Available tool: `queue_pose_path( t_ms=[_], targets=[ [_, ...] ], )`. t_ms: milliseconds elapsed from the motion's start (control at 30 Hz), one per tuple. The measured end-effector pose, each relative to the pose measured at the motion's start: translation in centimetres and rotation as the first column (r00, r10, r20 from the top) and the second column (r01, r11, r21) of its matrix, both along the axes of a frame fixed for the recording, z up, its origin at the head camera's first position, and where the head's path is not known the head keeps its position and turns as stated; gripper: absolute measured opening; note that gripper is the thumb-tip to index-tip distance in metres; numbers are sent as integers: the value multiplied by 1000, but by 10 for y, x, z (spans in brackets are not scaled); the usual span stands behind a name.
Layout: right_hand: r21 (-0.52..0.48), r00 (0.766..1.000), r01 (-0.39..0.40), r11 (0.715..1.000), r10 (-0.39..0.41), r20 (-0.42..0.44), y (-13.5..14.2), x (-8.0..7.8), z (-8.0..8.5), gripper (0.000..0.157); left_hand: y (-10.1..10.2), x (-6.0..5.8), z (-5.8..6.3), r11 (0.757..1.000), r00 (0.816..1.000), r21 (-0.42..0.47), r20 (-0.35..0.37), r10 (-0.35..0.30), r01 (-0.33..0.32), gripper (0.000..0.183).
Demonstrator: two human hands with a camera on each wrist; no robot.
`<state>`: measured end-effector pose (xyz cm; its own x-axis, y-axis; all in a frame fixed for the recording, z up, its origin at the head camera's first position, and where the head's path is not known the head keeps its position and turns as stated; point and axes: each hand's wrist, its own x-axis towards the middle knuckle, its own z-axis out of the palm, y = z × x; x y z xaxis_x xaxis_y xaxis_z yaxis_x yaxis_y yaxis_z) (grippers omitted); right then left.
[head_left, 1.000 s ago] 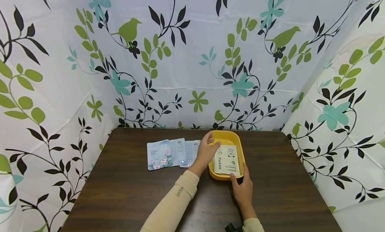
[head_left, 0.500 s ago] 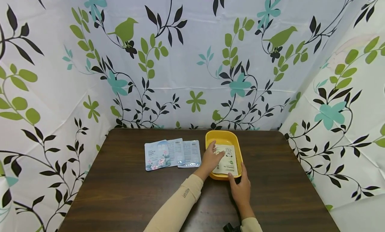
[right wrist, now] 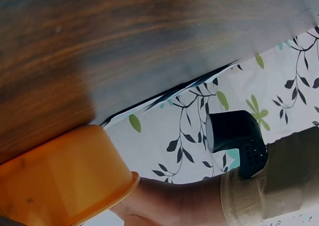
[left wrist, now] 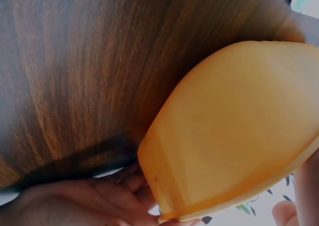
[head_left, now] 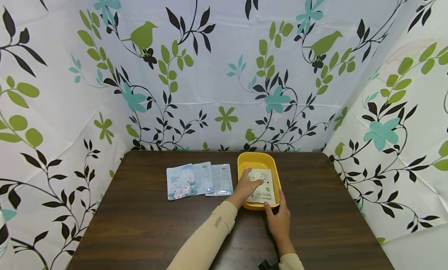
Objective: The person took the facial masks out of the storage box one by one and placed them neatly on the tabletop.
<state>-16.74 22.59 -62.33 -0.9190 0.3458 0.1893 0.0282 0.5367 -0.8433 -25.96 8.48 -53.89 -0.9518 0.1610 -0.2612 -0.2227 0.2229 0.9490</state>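
A yellow tray (head_left: 257, 158), right of centre in the head view, holds a cream packet (head_left: 265, 190). The left hand (head_left: 245, 188) hangs over the tray's left rim, thumb and forefinger spread; the right hand (head_left: 279, 222) pinches its lower-right corner.

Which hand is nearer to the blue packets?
Left. The left hand is just right of the blue packets, at the yellow tray's left side; the right hand is farther right, at its near right corner.
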Motion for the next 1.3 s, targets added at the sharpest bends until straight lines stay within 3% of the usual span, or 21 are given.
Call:
queue_pose_path(
  t_ms=[300,533,700,1033,1300],
  targets=[
    [5,1000,10,1000,-10,11,0,0,0,79,-1,-5,-3,999,999,32,42,-26,24,70],
    [0,998,7,1000,-7,55,-1,1,2,79,-1,-2,-5,998,1000,70,-7,-2,2,65],
    [-5,999,5,1000,-4,34,0,1,1,79,-3,-3,-6,993,1000,117,-28,-2,5,65],
    [0,1000,6,1000,-6,-16,-1,0,-1,78,-6,-6,-11,984,995,157,-60,-77,86,64],
    [14,1000,3,1000,-3,10,-1,1,1,79,-6,-5,-11,988,993,110,-64,-104,110,72]
  ],
)
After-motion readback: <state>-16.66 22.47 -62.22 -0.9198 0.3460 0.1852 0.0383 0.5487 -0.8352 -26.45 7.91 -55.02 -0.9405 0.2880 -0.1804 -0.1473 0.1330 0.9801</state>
